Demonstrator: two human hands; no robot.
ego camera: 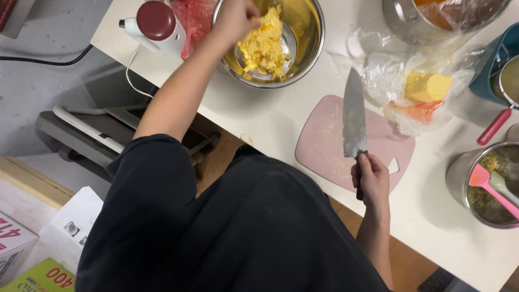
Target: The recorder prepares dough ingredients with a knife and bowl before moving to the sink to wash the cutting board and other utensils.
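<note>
My left hand (233, 19) reaches into a steel bowl (311, 46) at the far side of the white table (259, 116). Its fingers are bunched on some of the chopped yellow pieces (265, 48) heaped in the bowl. My right hand (371, 181) grips the dark handle of a large kitchen knife (354, 116). The blade points away from me and lies over a pink cutting board (324, 146), which carries only smears. An opened clear plastic bag to the right of the board holds a yellow block (428, 86).
A white and dark red appliance (155, 24) with a cord and a red plastic bag (195, 19) stand left of the bowl. At right are a steel pot (459, 173) with a pink spatula (486, 184), a red handle (494, 127), and a film-covered bowl (448, 16). Boxes (38, 254) lie on the floor.
</note>
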